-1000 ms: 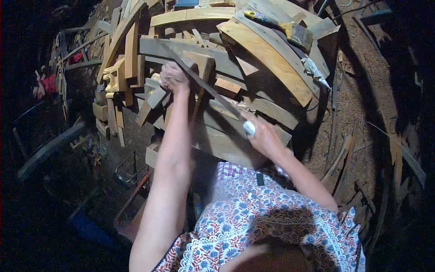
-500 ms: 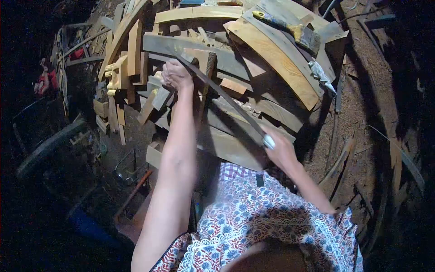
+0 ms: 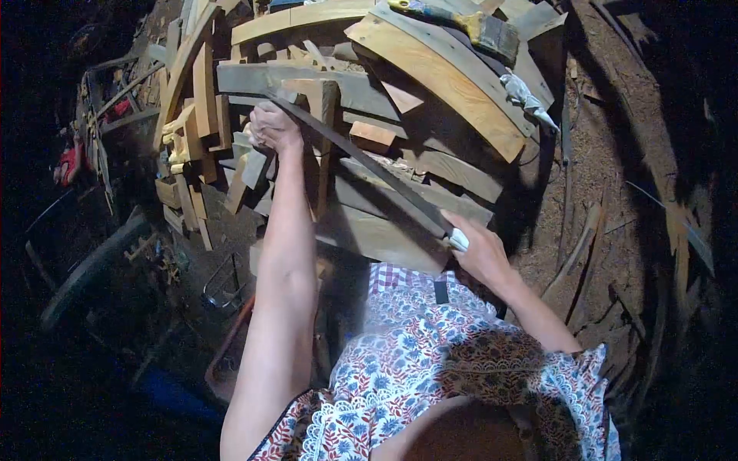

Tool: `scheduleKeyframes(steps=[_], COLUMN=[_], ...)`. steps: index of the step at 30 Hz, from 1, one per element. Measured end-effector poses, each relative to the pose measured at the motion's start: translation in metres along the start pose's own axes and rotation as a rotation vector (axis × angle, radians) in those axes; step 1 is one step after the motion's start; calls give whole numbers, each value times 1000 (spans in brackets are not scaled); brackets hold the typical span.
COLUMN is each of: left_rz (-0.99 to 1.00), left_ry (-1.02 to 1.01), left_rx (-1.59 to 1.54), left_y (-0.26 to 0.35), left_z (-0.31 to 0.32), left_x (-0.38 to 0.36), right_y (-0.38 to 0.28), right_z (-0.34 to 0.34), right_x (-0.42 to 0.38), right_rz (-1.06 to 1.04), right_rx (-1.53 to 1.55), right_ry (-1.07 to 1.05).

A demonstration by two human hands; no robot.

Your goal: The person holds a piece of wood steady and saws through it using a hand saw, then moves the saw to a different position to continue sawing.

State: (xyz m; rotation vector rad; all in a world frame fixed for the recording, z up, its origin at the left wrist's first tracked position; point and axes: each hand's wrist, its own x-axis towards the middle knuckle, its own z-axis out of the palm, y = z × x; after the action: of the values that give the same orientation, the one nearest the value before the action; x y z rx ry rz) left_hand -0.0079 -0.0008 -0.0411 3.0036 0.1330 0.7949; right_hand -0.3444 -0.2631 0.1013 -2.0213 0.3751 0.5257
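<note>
My right hand (image 3: 483, 250) grips the near end of a long, flat, dark metal blade (image 3: 369, 165). Whether it is a saw or a file I cannot make out. A small white patch shows on the thumb side of that hand. From there the blade slants away to the upper left, its far end passing just above my left hand (image 3: 275, 127). The left hand is closed in a fist against the wood pieces, and what its fingers hold is hidden. Close to its right stands an upright wood block (image 3: 326, 115); a grey piece (image 3: 255, 167) slants below it.
Stacked boards (image 3: 384, 238) lie under the blade. A curved plank (image 3: 446, 84) and a paintbrush (image 3: 492, 34) lie at the upper right, with a crumpled whitish scrap (image 3: 526, 100) beside them. Curved wood strips lie on the brown ground to the right. A metal-framed object (image 3: 223, 288) stands lower left.
My right hand has drawn the blade back, away from my left hand, which stays closed at the wood. The whole view has shifted, so the stack sits farther left.
</note>
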Motion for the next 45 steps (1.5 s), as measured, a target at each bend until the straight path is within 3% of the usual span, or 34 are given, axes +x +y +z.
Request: scheduleKeyframes(steps=[2,3,4,6,10,16,18,21,24,27,31,33,36,38,39,41,45], left_rz=[25,-179,-119,-230,-193,137,67,-145,-158,-32,-44,-201,-151,-207,-104,42,-91], left_ry=[-2,-143,-94,-154,-229,-103,-111,-93,-268,-124,-129,-184,-186,-191,-145,-38,-114], left_rx=[-62,-25,18,-68,-84,104,48,129,134,50,-74,-9,3,-47,-54,-59,32], left_y=[1,3,-2,-10,-3,-25,-26,-16,-14,-22,3,2,-27,-2,-8,-5,-15], left_z=[-5,-5,-6,2,-8,7,10,12,2,8,-21,-17,17,-13,-8,-8,8], left_x=[8,16,14,18,19,4,9,15,22,16,18,21,16,18,14,13,18], right_y=[1,1,1,-2,-22,-18,-22,-16,-13,-14,-39,-48,-14,-13,-13,-42,-33], right_z=[3,1,-3,-22,-70,-39,-13,-15,-31,-35,-24,-20,-33,-39,-40,-29,5], right_x=[11,20,27,43,30,57,89,94,61,49,106,126,69,49,43,77,119], right_rz=[-45,-96,-92,8,3,14,-73,-126,-106,-31,-161,-102,-161,-113,-53,-59,-179], right_rx=[17,29,40,-65,-107,-131,28,-15,1,-57,12,-107,15,-43,-82,-75,-31], right_ry=[61,117,119,31,-66,-137,-84,-34,-77,-108,-49,-126,-17,-50,-68,-77,-8])
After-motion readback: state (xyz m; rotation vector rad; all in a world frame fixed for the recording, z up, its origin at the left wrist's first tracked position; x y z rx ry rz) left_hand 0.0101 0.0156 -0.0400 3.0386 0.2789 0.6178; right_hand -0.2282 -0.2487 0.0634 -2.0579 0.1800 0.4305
